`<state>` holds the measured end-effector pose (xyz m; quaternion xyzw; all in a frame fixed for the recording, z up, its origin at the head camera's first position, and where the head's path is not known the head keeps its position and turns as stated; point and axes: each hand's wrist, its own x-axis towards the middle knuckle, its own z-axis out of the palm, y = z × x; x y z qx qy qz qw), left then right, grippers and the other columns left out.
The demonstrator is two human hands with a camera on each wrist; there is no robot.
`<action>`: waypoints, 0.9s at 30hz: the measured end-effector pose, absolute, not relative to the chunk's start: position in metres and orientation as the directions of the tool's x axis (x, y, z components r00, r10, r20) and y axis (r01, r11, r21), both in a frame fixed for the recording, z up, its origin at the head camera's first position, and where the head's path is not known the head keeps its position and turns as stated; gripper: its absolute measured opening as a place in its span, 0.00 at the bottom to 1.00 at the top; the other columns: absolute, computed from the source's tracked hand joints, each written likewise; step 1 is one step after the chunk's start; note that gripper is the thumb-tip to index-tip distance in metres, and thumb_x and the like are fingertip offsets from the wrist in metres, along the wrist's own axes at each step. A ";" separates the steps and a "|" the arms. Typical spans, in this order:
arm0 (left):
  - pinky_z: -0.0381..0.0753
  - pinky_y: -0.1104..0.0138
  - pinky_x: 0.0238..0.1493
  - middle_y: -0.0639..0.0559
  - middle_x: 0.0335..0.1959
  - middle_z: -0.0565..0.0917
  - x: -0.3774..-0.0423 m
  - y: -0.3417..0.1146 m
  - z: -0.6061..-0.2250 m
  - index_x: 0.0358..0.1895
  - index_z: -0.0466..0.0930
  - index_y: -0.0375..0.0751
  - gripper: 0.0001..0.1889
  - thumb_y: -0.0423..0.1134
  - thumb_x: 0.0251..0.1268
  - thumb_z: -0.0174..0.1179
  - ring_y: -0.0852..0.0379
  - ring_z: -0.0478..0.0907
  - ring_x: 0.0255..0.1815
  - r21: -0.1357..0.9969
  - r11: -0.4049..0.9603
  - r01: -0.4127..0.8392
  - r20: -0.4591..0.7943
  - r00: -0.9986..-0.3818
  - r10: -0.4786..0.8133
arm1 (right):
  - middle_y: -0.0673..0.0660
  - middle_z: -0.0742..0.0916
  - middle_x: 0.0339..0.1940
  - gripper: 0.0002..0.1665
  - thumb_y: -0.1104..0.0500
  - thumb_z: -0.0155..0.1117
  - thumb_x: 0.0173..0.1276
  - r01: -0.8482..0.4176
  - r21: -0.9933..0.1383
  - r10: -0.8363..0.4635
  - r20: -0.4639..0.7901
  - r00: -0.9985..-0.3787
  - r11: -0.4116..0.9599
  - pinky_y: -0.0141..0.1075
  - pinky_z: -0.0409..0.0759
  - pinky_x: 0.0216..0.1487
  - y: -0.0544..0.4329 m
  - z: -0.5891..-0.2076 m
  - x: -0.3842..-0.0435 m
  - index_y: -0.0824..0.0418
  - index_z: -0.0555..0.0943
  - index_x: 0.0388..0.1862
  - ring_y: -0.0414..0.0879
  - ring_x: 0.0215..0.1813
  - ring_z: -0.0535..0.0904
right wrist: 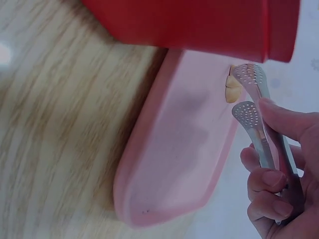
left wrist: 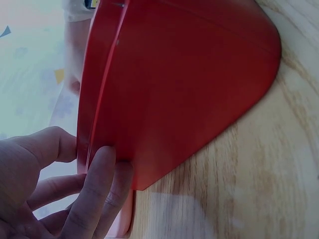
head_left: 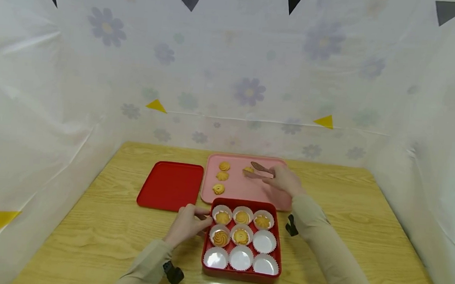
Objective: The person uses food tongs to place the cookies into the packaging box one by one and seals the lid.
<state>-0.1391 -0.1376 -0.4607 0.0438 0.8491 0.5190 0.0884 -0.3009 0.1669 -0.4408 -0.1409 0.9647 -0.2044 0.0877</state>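
In the head view my left hand (head_left: 190, 221) touches the left side of a red square box (head_left: 241, 275). Its fingertips lie against the outer wall and rim, seen close up in the left wrist view. White paper cups (head_left: 264, 241) line the box in rows; several hold a cookie (head_left: 241, 236). My right hand (head_left: 287, 181) holds metal tongs (right wrist: 276, 144) with perforated ends over a pink tray (head_left: 243, 192). The tongs' ends are spread at either side of a cookie (head_left: 248, 170) on the tray. Three more cookies (head_left: 222, 176) lie in a column at the tray's left.
A red square tray or lid (head_left: 171, 185) lies flat left of the pink tray. Everything is on a wooden table (head_left: 96, 234). White patterned sheeting (head_left: 233, 71) hangs behind and at both sides. The box stands close in front of the pink tray.
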 end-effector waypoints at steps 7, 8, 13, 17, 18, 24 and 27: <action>0.87 0.62 0.28 0.37 0.38 0.90 -0.138 -0.136 -0.461 0.55 0.84 0.28 0.19 0.34 0.63 0.63 0.53 0.88 0.24 0.889 0.457 -0.021 -0.110 -0.979 0.170 | 0.57 0.87 0.34 0.18 0.48 0.68 0.68 -0.244 -0.363 -0.303 -0.115 -0.946 0.899 0.37 0.70 0.30 0.161 -0.440 -0.303 0.62 0.86 0.43 0.46 0.28 0.73; 0.87 0.62 0.28 0.37 0.38 0.90 -0.138 -0.136 -0.461 0.55 0.84 0.28 0.19 0.34 0.63 0.63 0.53 0.88 0.24 0.889 0.458 -0.020 -0.110 -0.979 0.170 | 0.57 0.87 0.35 0.18 0.48 0.67 0.68 -0.242 -0.358 -0.301 -0.119 -0.946 0.902 0.38 0.71 0.30 0.160 -0.440 -0.302 0.62 0.86 0.44 0.46 0.29 0.74; 0.86 0.62 0.27 0.37 0.37 0.90 -0.138 -0.136 -0.461 0.55 0.84 0.28 0.19 0.34 0.62 0.64 0.53 0.88 0.23 0.887 0.461 -0.017 -0.104 -0.981 0.164 | 0.58 0.87 0.38 0.20 0.47 0.65 0.70 -0.224 -0.324 -0.281 -0.140 -0.949 0.919 0.40 0.73 0.33 0.156 -0.437 -0.300 0.63 0.86 0.46 0.48 0.32 0.75; 0.87 0.62 0.27 0.37 0.37 0.90 -0.139 -0.136 -0.461 0.55 0.84 0.28 0.19 0.34 0.62 0.64 0.53 0.88 0.23 0.887 0.461 -0.016 -0.103 -0.981 0.163 | 0.57 0.87 0.34 0.20 0.47 0.64 0.71 -0.202 -0.329 -0.262 -0.151 -0.953 0.923 0.38 0.71 0.30 0.153 -0.434 -0.298 0.64 0.85 0.44 0.46 0.28 0.73; 0.87 0.62 0.27 0.37 0.38 0.90 -0.139 -0.136 -0.461 0.55 0.84 0.28 0.19 0.34 0.62 0.64 0.53 0.88 0.23 0.887 0.461 -0.017 -0.104 -0.981 0.163 | 0.57 0.86 0.33 0.20 0.47 0.64 0.71 -0.193 -0.334 -0.256 -0.156 -0.954 0.923 0.37 0.70 0.28 0.153 -0.434 -0.297 0.64 0.85 0.44 0.45 0.26 0.72; 0.86 0.63 0.27 0.38 0.37 0.90 -0.139 -0.136 -0.461 0.55 0.84 0.28 0.19 0.34 0.62 0.64 0.53 0.88 0.23 0.885 0.465 -0.014 -0.102 -0.981 0.165 | 0.53 0.83 0.26 0.19 0.48 0.64 0.71 -0.180 -0.349 -0.246 -0.155 -0.957 0.920 0.34 0.66 0.24 0.152 -0.434 -0.295 0.64 0.85 0.41 0.41 0.21 0.68; 0.85 0.66 0.26 0.38 0.37 0.90 -0.139 -0.136 -0.461 0.55 0.84 0.28 0.19 0.34 0.62 0.64 0.53 0.88 0.23 0.883 0.469 -0.005 -0.094 -0.982 0.165 | 0.54 0.83 0.26 0.19 0.48 0.64 0.71 -0.182 -0.347 -0.246 -0.148 -0.958 0.920 0.34 0.66 0.24 0.152 -0.432 -0.294 0.64 0.85 0.41 0.42 0.22 0.69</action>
